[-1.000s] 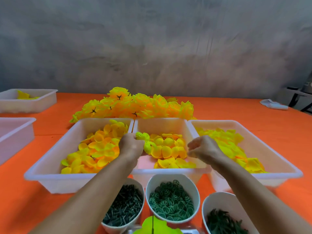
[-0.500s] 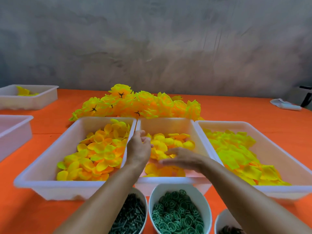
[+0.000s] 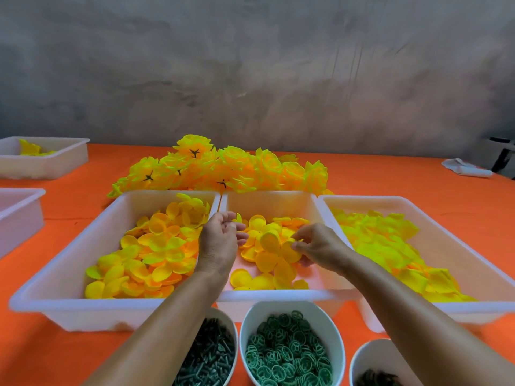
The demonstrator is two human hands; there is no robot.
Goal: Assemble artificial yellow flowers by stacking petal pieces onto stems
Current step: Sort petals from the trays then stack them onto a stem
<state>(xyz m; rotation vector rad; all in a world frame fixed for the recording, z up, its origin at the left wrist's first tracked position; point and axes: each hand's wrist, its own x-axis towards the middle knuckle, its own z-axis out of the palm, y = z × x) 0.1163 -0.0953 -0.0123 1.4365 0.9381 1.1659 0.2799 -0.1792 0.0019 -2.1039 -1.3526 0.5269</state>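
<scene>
Right hand pinching petal piece at frame centre, in middle tray; left hand hovering loosely curled, holding nothing visible. Risking neighbouring petals clinging, lifting together.

Mottled grey concrete wall beyond the hands, orange-covered table spreading beneath them, dark metal furniture far right, soft even light
</scene>
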